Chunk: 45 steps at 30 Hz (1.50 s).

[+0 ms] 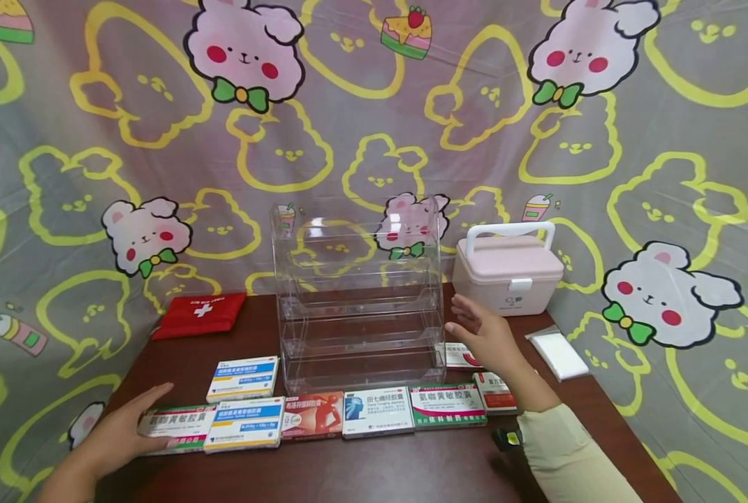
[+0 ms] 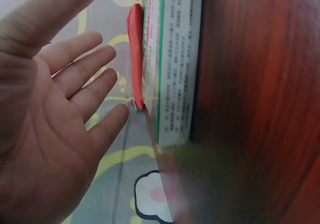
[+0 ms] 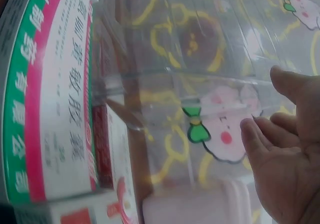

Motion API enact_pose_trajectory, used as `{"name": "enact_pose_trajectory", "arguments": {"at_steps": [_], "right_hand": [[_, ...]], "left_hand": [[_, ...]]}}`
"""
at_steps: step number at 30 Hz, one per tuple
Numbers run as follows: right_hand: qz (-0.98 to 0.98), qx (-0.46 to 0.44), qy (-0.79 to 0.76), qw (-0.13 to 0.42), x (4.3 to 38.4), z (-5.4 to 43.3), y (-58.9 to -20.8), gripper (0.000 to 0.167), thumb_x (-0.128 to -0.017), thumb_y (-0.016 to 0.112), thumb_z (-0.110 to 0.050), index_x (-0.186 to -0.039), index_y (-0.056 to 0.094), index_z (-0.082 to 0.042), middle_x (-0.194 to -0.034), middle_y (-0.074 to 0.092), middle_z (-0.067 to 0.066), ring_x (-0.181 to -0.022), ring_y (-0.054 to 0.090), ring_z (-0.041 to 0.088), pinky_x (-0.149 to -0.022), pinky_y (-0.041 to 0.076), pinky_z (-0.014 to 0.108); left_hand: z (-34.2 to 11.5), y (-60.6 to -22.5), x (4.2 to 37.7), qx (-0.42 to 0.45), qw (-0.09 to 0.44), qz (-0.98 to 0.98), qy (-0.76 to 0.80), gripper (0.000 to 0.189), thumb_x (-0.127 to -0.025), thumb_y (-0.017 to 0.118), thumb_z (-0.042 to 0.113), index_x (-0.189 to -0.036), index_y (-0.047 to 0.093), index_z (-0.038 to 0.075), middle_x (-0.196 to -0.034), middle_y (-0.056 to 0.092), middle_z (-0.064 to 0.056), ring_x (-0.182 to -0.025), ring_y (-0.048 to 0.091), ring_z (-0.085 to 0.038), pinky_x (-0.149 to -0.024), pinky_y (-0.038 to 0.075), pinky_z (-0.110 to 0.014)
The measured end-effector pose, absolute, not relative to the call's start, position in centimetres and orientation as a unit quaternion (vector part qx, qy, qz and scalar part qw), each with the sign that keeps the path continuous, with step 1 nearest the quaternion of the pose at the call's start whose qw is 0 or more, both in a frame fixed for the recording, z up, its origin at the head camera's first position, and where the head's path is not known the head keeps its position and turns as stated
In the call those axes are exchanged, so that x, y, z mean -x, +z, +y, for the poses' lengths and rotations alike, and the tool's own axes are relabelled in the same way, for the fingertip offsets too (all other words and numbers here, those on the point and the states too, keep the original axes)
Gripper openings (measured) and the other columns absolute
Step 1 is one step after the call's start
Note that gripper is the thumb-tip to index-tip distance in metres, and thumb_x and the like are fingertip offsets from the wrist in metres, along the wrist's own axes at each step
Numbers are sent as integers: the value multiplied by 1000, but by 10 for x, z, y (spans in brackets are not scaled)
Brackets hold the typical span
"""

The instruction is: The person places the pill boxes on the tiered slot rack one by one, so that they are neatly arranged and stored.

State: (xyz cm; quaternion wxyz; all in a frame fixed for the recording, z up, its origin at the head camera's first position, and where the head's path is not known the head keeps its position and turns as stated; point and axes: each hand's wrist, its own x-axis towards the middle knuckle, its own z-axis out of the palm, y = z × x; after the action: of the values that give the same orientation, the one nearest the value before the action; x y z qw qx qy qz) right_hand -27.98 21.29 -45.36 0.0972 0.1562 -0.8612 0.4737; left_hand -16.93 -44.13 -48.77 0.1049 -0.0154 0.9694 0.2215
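Your left hand, at 8 o'clock from the clear rack, spreads thumb and fingers wide beside a green-and-white box, gripping nothing. Your right hand, at 3 o'clock, is empty, fingers parted, near the rack. Whether either touches is unclear. Medicine boxes line 6 o'clock on the bench; a red pouch lies at 10, a pink case at 2, before bunny-print cloth.

Soft light, white glare on clear rack, wrist-view blur
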Motion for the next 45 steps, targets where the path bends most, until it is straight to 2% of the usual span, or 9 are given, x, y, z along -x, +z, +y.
{"name": "enact_pose_trajectory", "arguments": {"at_steps": [5,12,16,20,24,26,33,41,45], "right_hand": [[-852,-148,492,98,283,200,-460,62,-105,75,-15,-160,51,1,-154,62,24,-140,63,42,-110,56,48],[-854,-127,493,103,287,189,-465,56,-106,74,-20,-157,57,-3,-148,68,21,-134,69,40,-105,60,49],[-857,-115,492,99,288,186,-466,57,-106,74,-24,-157,57,-3,-144,70,22,-129,72,39,-101,62,49],[-859,-103,494,88,288,184,-465,56,-107,73,-27,-156,59,-5,-140,72,19,-124,74,36,-97,64,46],[-856,-97,501,85,287,183,-465,54,-107,73,-27,-155,60,-6,-141,72,17,-125,73,34,-99,64,45],[-855,-99,501,88,288,183,-466,53,-107,73,-27,-155,60,-6,-142,72,17,-126,73,35,-100,63,45],[-856,-103,497,96,287,183,-467,50,-107,73,-25,-153,62,-7,-138,75,16,-121,76,33,-97,64,43],[-861,-109,487,97,286,184,-469,51,-108,72,-26,-154,61,-8,-136,75,16,-120,76,33,-96,64,43],[-862,-112,484,98,286,184,-469,52,-108,72,-26,-154,61,-8,-136,75,16,-120,76,33,-96,64,43]], "left_hand": [[-448,-495,164,11,95,973,211,123,-74,100,50,-162,37,-8,-159,37,-47,-142,42,-67,-110,42,-78],[-450,-501,165,41,140,967,211,125,-72,97,62,-159,41,-10,-155,44,-45,-138,47,-62,-111,43,-76],[-456,-505,166,3,113,972,205,115,-74,98,53,-155,48,-11,-154,48,-43,-138,49,-62,-109,46,-73],[-464,-510,162,-38,55,981,182,105,-71,101,45,-150,57,-9,-153,55,-37,-137,54,-56,-104,53,-41],[-468,-514,160,-52,22,982,178,96,-68,103,38,-144,63,-8,-148,60,-34,-132,58,-53,-87,44,-16],[-469,-514,160,-49,23,982,183,94,-68,103,36,-142,64,-8,-145,62,-34,-130,59,-53,-88,46,-18],[-469,-513,160,-14,70,977,203,95,-74,101,36,-144,58,-11,-140,61,-38,-126,60,-53,-99,54,-57],[-475,-515,155,-25,49,981,188,88,-72,102,34,-141,64,-5,-133,65,-27,-117,62,-38,-85,52,-28],[-477,-515,152,-16,22,980,196,87,-65,105,32,-133,63,1,-124,65,-21,-105,59,-25,-82,49,-32]]}}
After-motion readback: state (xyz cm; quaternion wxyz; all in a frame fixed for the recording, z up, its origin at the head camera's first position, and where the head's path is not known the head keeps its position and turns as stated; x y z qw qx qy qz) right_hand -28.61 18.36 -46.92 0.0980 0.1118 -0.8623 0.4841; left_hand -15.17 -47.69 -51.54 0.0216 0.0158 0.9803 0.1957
